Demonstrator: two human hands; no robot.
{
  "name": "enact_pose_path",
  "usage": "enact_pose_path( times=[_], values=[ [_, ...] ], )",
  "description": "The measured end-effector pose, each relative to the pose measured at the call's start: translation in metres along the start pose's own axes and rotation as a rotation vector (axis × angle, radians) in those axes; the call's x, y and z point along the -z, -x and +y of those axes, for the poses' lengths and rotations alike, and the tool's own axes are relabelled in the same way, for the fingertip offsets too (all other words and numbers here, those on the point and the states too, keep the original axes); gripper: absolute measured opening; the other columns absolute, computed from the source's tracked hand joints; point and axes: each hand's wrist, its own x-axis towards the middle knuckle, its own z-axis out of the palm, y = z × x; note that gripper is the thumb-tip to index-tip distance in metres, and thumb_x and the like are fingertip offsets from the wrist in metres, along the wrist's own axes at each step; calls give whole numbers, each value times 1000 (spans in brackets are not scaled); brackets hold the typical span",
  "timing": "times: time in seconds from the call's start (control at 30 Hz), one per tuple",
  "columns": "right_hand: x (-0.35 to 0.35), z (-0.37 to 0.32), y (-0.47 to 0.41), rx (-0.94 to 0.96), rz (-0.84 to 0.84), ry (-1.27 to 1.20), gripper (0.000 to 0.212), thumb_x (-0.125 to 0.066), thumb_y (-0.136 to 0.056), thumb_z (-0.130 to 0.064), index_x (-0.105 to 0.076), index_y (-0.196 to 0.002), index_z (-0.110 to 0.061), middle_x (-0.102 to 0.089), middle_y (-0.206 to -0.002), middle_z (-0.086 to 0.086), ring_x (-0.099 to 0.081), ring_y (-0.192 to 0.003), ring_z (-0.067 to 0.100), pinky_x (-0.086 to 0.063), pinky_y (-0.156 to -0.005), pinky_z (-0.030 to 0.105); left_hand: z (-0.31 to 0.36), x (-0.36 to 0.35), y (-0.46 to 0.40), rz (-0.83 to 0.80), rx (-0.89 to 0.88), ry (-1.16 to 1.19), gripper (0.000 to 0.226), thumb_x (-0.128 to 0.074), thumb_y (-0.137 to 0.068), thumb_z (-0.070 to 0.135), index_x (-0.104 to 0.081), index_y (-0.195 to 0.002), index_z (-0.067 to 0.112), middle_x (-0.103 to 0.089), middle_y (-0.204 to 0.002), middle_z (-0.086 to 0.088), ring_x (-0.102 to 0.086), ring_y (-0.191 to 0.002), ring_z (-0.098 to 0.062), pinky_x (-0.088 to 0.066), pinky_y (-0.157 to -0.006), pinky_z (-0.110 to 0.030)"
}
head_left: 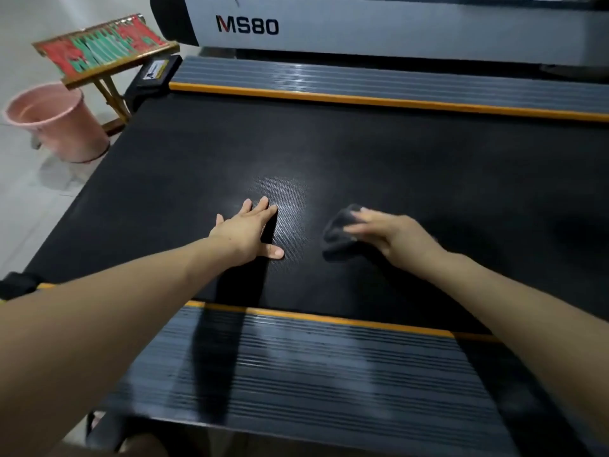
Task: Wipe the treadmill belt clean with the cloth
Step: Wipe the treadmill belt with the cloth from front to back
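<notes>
My left hand [245, 233] lies flat and empty, fingers spread, bracing on the belt [395, 153]. Just right of it, my right hand [392, 235] presses the dark cloth [337, 232] down, blurred. Best: overlapping strokes, steady pressure.

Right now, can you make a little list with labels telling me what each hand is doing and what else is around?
left hand: flat on the belt, fingers spread, holding nothing
right hand: pressing a dark cloth on the belt, blurred
side rails: ribbed, orange edged, either side of the belt
bucket: pink, on the floor
stool: wooden, beside the bucket
label: MS80
</notes>
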Motion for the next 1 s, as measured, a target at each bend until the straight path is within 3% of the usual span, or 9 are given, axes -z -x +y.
enact_pose_path(
  times=[0.07, 0.13, 0.23, 0.3, 0.37, 0.5, 0.77, 0.93, 1.0],
  values=[
    [-17, -3, -20, -198, 178, 14, 28, -70, -91, -20, -73, -116, -30, -63, -134, 0, -55, -129, 19, -44, -108, 37, -1, -2, 1, 22, -14, 26, 107, -78, -80, 54, -12, -161, 32, 5, -170, 13, 11, -156, -17, -1, -117, -71],
    [-23, -20, -21, -253, 227, 1, 26, -72, -89, -20, -75, -113, -30, -65, -131, 0, -58, -126, 18, -40, -109, 27, -3, -4, 6, 51, -41, 56, 102, -77, -81, 54, -18, -161, 30, 0, -170, 10, 8, -156, -19, 0, -117, -71],
    [-7, -48, 14, -131, -8, -107, 27, -73, -89, -19, -75, -112, -31, -63, -133, -3, -53, -129, 7, -33, -110, 15, -11, -8, 19, 96, -69, 67, 83, -69, -88, 56, -30, -158, 30, -8, -170, 5, 2, -157, -21, -5, -121, -64],
    [5, -61, 42, 38, -226, -135, 26, -68, -92, -22, -73, -116, -31, -60, -137, -6, -47, -134, 3, -32, -113, 19, -24, -15, 31, 187, -66, 37, 65, -59, -95, 56, -39, -153, 33, -15, -169, 6, -6, -157, -20, -11, -124, -58],
    [10, -65, 60, 112, -323, -159, 27, -65, -94, -21, -72, -119, -28, -58, -139, -7, -42, -138, 3, -31, -116, 23, -40, -23, 44, 292, -73, 15, 51, -52, -100, 51, -48, -147, 32, -24, -167, 4, -14, -156, -21, -18, -123, -54],
    [-7, -65, 51, 108, -189, -132, 33, -69, -91, -10, -72, -119, -28, -58, -139, -9, -46, -137, 8, -35, -116, 33, -71, -34, 64, 391, -95, -41, 41, -52, -102, 40, -56, -141, 29, -38, -161, -2, -27, -152, -27, -30, -119, -52],
    [-45, -84, -24, -156, 161, -96, 20, -70, -90, -16, -77, -106, -25, -69, -125, 3, -62, -121, 20, -45, -106, 33, -63, -45, 82, 451, -41, -114, 36, -47, -102, 36, -59, -136, 31, -39, -160, 0, -28, -151, -26, -26, -119, -50],
    [-11, -89, 43, 27, -237, -158, 26, -68, -92, -17, -74, -113, -31, -61, -136, -9, -48, -133, 4, -37, -114, 26, -63, -50, 87, 514, -26, -68, 37, -42, -101, 35, -61, -132, 31, -45, -156, 4, -31, -150, -21, -21, -122, -50],
    [-7, -83, 59, 81, -267, -173, 29, -67, -92, -13, -73, -116, -28, -59, -138, -11, -45, -136, 4, -33, -116, 28, -60, -49, 85, 530, -12, -47, 38, -42, -99, 34, -60, -131, 29, -48, -153, 4, -33, -148, -20, -22, -123, -48]
  ],
)
